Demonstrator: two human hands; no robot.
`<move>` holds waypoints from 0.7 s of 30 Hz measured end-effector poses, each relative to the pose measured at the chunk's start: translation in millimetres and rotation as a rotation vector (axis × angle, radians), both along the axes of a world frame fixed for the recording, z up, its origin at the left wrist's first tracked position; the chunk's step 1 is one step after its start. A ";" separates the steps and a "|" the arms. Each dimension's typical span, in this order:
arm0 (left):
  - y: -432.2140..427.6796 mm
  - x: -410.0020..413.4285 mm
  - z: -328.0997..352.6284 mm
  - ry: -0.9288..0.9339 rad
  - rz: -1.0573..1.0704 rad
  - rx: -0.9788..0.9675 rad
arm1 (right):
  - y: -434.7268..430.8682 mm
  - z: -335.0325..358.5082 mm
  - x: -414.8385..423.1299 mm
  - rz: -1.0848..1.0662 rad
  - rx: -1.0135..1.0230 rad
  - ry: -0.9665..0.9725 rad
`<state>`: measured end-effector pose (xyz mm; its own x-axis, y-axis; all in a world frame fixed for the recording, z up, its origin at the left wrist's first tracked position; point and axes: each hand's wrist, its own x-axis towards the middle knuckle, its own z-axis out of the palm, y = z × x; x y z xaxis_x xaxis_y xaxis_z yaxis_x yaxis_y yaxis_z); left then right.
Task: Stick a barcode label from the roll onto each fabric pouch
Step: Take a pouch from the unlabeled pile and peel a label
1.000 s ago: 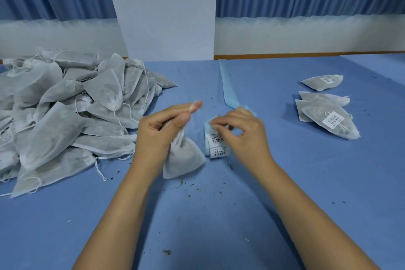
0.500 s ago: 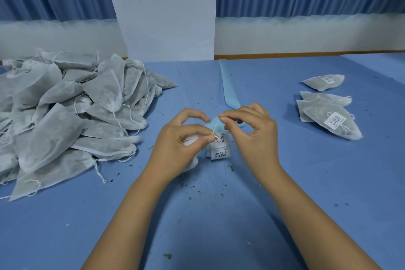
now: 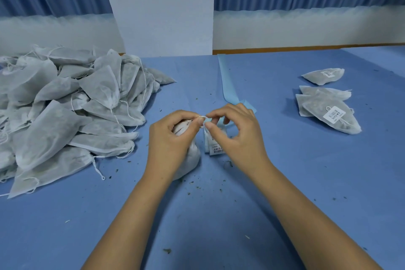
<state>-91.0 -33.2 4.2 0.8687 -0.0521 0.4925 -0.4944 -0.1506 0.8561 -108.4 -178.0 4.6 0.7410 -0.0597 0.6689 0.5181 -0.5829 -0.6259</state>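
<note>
White non-woven fabric pouch (image 3: pixel 191 158) sits gripped in our L hand (image 3: pixel 169 139), R hand (image 3: pixel 237 138) pinching its thin white drawstring loop (image 3: pixel 203 117).

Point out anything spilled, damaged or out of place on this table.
Dark crumbs are scattered over the blue table around the pouch that the left hand grips, likely filling that leaked out. A bare blue backing strip trails away across the table. Nothing else stands out.
</note>
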 end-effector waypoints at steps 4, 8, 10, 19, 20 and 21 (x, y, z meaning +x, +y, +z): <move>-2.9 -1.0 -0.6 0.038 -0.018 0.042 | 2.4 2.1 -2.3 0.043 0.124 0.034; -3.2 -0.3 1.9 0.144 -0.099 -0.010 | -0.4 -1.0 0.4 -0.001 0.135 0.002; -2.1 -1.3 3.7 0.221 -0.182 -0.052 | -1.5 -1.8 2.1 -0.061 0.053 -0.053; 0.4 -0.9 4.4 0.351 -0.149 -0.183 | -1.2 -3.1 2.1 -0.049 -0.031 -0.189; 0.4 -1.3 4.2 0.351 -0.166 -0.179 | -1.2 -3.7 2.5 -0.057 -0.059 -0.204; 0.7 -1.5 3.8 0.347 -0.175 -0.167 | -1.1 -4.7 3.2 -0.067 -0.075 -0.216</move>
<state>-92.5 -32.5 8.1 0.9695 -0.1583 0.1869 -0.1787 0.0647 0.9818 -105.2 -179.1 -0.1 0.5759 -0.0479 0.8161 0.5942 -0.6612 -0.4581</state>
